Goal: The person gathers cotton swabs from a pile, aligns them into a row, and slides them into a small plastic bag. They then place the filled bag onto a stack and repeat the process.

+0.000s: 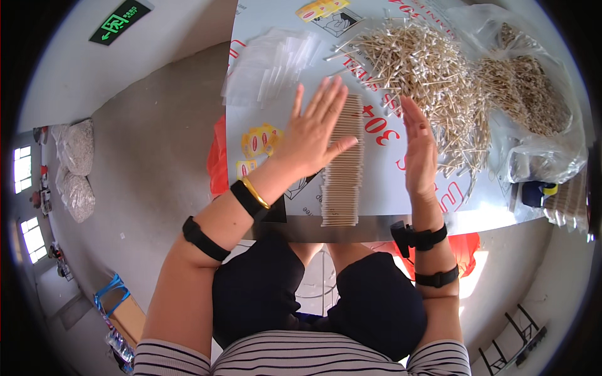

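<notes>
A long, neat row of cotton swabs [342, 191], laid side by side, runs toward the table's front edge. Flat over the upper left part of this row lies my left hand [313, 135], open, its fingers stretched and thumb reaching across the swabs. My right hand [420, 153] is held edge-on to the right of the row, apart from it, fingers extended and nothing seen in it. Just beyond that hand spreads a big loose heap of cotton swabs [426, 69]. Part of the row is hidden under my left hand.
Clear flat plastic bags [269, 66] lie at the table's far left, with small yellow cards [260, 139] nearer me and more yellow cards [321, 9] at the back. A large clear bag of swabs [527, 91] fills the right side. The metal table edge [376, 229] borders my lap.
</notes>
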`<action>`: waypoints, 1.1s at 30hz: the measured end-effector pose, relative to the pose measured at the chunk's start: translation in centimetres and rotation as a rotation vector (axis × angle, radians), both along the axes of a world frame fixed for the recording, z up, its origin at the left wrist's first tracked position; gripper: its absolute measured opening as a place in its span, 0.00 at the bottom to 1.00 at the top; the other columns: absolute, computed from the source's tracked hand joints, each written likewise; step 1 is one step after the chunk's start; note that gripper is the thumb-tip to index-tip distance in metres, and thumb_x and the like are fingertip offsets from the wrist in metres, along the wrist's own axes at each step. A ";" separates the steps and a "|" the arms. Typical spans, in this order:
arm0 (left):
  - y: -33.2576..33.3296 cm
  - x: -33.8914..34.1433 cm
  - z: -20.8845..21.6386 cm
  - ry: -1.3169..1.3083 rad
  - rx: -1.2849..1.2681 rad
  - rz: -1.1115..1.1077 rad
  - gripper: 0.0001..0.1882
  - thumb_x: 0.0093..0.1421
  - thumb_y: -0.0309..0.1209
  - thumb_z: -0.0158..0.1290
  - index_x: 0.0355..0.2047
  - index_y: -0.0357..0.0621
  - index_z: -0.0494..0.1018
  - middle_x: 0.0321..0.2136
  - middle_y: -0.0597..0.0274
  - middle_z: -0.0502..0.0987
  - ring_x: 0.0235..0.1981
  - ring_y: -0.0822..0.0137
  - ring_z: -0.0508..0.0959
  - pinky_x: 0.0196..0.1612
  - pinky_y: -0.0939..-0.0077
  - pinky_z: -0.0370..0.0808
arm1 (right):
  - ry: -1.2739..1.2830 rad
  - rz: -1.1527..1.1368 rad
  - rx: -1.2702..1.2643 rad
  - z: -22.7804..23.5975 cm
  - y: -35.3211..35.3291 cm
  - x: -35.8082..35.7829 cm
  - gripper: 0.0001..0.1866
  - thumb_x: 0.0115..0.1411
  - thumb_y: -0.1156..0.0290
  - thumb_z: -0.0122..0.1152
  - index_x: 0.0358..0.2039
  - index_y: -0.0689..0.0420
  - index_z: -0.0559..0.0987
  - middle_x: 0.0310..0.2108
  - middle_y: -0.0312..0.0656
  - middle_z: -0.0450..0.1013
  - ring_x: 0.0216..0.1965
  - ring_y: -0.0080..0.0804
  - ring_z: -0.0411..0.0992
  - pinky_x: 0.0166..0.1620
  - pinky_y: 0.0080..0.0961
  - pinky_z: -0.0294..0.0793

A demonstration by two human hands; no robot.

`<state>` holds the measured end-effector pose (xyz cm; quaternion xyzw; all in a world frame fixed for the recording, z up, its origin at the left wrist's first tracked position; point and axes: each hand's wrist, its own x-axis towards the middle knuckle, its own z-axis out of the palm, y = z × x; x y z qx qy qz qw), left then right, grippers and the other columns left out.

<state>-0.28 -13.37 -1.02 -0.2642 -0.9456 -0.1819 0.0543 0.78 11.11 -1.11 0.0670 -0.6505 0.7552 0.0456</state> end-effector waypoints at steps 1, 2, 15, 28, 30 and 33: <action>-0.8 -0.4 0.8 0.027 0.055 0.028 0.46 0.73 0.61 0.41 0.77 0.39 0.50 0.78 0.49 0.48 0.79 0.51 0.47 0.78 0.40 0.37 | -0.041 -0.044 0.071 0.7 0.9 0.2 0.29 0.79 0.56 0.37 0.66 0.69 0.69 0.64 0.55 0.70 0.68 0.41 0.66 0.74 0.38 0.57; -1.7 -0.9 2.0 0.060 0.113 0.052 0.45 0.74 0.60 0.41 0.77 0.38 0.51 0.78 0.47 0.49 0.79 0.50 0.49 0.78 0.40 0.38 | -0.076 -0.090 0.144 1.4 2.5 0.3 0.28 0.79 0.57 0.38 0.60 0.68 0.77 0.57 0.54 0.78 0.62 0.39 0.74 0.70 0.37 0.64; -16.1 17.2 21.8 -0.239 0.817 0.437 0.14 0.76 0.33 0.50 0.52 0.36 0.80 0.48 0.54 0.85 0.52 0.65 0.82 0.59 0.70 0.74 | -0.033 -0.605 -0.181 14.6 19.1 15.4 0.31 0.78 0.46 0.42 0.27 0.57 0.77 0.13 0.29 0.52 0.19 0.21 0.51 0.36 0.24 0.63; -10.9 33.0 23.2 -0.333 1.188 0.197 0.13 0.76 0.33 0.53 0.51 0.36 0.79 0.46 0.60 0.85 0.47 0.71 0.83 0.51 0.76 0.77 | -0.073 -0.196 -0.395 22.2 2.6 23.2 0.19 0.78 0.55 0.48 0.39 0.57 0.78 0.19 0.27 0.59 0.23 0.20 0.57 0.37 0.22 0.62; -11.1 34.7 22.5 -0.373 1.083 0.224 0.14 0.75 0.33 0.53 0.51 0.35 0.79 0.46 0.59 0.85 0.48 0.70 0.84 0.52 0.76 0.77 | -0.111 -0.146 -0.437 20.5 1.6 24.9 0.20 0.78 0.56 0.49 0.42 0.61 0.80 0.21 0.30 0.65 0.26 0.20 0.64 0.39 0.25 0.71; -12.1 36.4 23.2 -0.295 0.980 0.274 0.14 0.73 0.34 0.56 0.51 0.35 0.79 0.43 0.55 0.86 0.47 0.68 0.85 0.51 0.75 0.78 | -0.131 -0.082 -0.392 20.5 0.9 27.0 0.21 0.77 0.57 0.51 0.48 0.66 0.80 0.23 0.30 0.68 0.27 0.20 0.66 0.39 0.23 0.71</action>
